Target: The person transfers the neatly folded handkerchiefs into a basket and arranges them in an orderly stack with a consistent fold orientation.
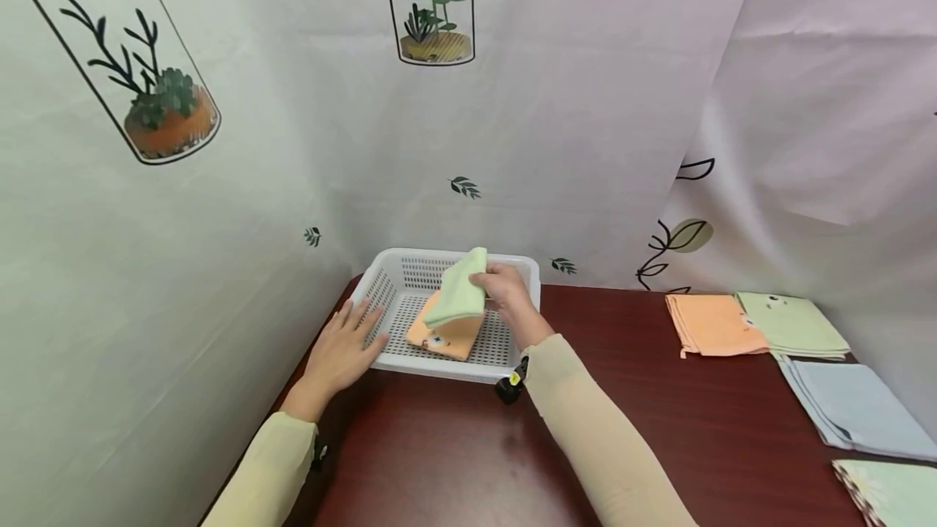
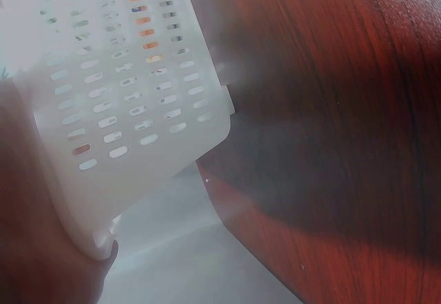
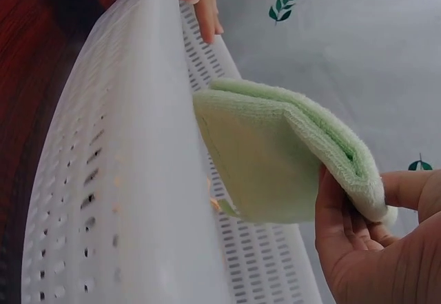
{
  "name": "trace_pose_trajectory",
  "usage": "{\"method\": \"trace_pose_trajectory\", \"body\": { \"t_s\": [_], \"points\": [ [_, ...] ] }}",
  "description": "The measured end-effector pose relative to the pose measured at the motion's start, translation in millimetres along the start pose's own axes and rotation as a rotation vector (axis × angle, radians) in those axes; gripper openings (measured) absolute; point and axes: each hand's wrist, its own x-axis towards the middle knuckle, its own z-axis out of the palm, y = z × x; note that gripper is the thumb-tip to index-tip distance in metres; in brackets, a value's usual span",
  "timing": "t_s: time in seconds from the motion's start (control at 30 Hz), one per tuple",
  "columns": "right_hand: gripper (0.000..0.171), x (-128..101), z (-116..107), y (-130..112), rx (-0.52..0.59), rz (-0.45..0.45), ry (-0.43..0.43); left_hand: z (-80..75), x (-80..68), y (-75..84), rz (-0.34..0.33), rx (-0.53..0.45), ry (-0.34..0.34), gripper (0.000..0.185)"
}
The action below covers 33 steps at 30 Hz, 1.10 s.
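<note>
A folded light green towel (image 1: 459,291) hangs tilted over the white plastic basket (image 1: 532,273), pinched along one edge by my right hand (image 1: 505,289). In the right wrist view the thumb lies on one side of the folded towel (image 3: 275,145) and the fingers on the other. Beneath it, on the basket floor, lies a folded orange towel (image 1: 448,341) with a printed face, partly hidden. My left hand (image 1: 344,352) rests on the basket's left rim with fingers spread. The left wrist view shows part of that hand (image 2: 34,214) against the basket corner.
Folded towels lie on the dark red table (image 1: 622,381) to the right: orange (image 1: 713,324), green (image 1: 791,324), blue (image 1: 860,405) and pale green with a patterned edge (image 1: 893,490). Patterned cloth walls (image 1: 549,145) stand behind and beside the basket.
</note>
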Motion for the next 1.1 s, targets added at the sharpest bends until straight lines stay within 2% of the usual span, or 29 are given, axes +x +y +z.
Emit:
{"method": "trace_pose_trajectory", "body": {
  "t_s": [0.9,1.1],
  "points": [
    [0.042,15.2,33.5,9.6,0.060,0.090,-0.039,1.3,1.5,-2.3,0.003,-0.005,-0.008,0.064],
    [0.043,15.7,40.1,8.0,0.077,0.107,-0.050,0.2,0.9,-2.9,0.009,-0.004,0.008,0.063]
  ]
}}
